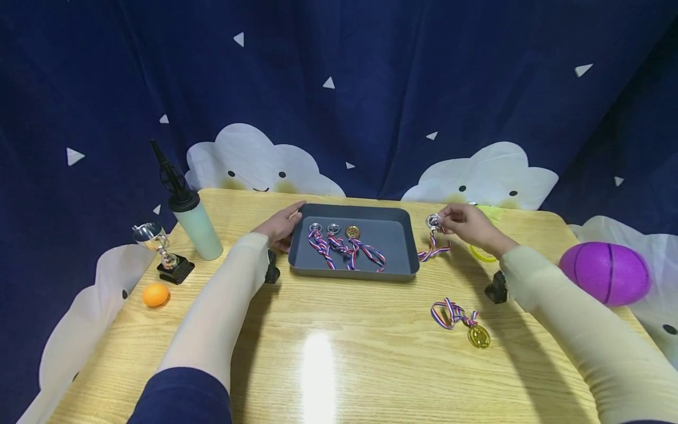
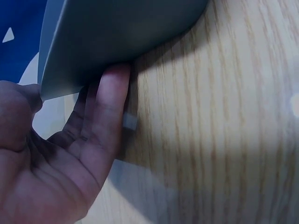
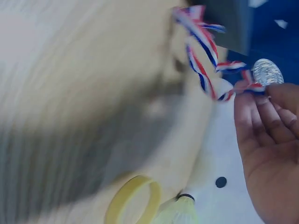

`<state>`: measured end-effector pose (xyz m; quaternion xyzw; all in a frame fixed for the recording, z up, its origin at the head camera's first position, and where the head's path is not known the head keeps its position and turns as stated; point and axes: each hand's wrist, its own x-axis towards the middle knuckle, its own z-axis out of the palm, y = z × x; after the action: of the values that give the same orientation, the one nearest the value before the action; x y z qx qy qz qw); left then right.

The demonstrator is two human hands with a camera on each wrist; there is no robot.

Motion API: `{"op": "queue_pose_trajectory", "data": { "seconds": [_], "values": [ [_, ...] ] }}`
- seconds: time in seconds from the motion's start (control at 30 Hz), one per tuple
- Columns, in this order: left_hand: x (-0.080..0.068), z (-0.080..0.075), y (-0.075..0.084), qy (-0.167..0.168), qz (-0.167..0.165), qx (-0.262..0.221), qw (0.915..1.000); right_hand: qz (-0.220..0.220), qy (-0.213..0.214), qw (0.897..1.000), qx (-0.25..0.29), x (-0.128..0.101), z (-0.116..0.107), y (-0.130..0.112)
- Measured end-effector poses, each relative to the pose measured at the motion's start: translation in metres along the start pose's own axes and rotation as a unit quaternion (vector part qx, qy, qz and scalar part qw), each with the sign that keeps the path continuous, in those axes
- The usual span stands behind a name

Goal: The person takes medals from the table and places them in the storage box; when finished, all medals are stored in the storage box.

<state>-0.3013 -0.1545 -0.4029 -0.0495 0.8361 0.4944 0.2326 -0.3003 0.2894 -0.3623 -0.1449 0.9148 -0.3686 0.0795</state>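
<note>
At the left end of a dark grey tray (image 1: 352, 275), my left hand (image 1: 279, 228) grips the wall. The left wrist view shows its thumb at the rim and its fingers (image 2: 114, 88) against the tray's underside. Inside the tray lie two silver medals (image 1: 333, 228) and a bronze-gold one (image 1: 352, 232), their striped ribbons toward me. Right of the tray, my right hand (image 1: 468, 225) pinches another silver medal (image 1: 433, 222) between thumb and fingers. Its red, white and blue ribbon (image 3: 201, 42) dangles toward the tray. Nearer me on the table is a gold medal (image 1: 479, 337) with its ribbon.
On the left stand a pale green bottle (image 1: 201, 232) with a black top and a silver trophy cup (image 1: 169, 259), with an orange ball (image 1: 156, 295) nearby. Beyond my right arm sits a purple ball (image 1: 605, 274). A yellow ring (image 3: 133, 198) and a shuttlecock (image 3: 180, 212) lie near my right hand.
</note>
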Motion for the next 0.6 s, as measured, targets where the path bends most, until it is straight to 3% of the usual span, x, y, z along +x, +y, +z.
{"op": "queue_pose_trajectory", "data": {
  "seconds": [0.1,0.27,0.33,0.47,0.6],
  "values": [
    [0.000,0.000,0.000,0.002,-0.002,-0.002,1.0000,0.014,0.011,0.992,0.126,0.001,-0.010,-0.009],
    [0.000,0.000,-0.001,0.003,-0.003,0.000,1.0000,0.002,0.020,0.954,0.298,0.004,-0.023,-0.031],
    [0.001,0.000,-0.001,0.002,-0.005,0.001,1.0000,-0.008,0.019,0.942,0.335,0.005,-0.026,-0.044],
    [0.002,0.000,-0.002,-0.001,-0.007,0.003,1.0000,-0.044,0.005,0.930,0.364,0.005,-0.031,-0.075],
    [0.002,0.000,-0.001,-0.001,-0.005,0.007,1.0000,-0.099,-0.021,0.907,0.410,0.004,-0.036,-0.106]
  ]
}}
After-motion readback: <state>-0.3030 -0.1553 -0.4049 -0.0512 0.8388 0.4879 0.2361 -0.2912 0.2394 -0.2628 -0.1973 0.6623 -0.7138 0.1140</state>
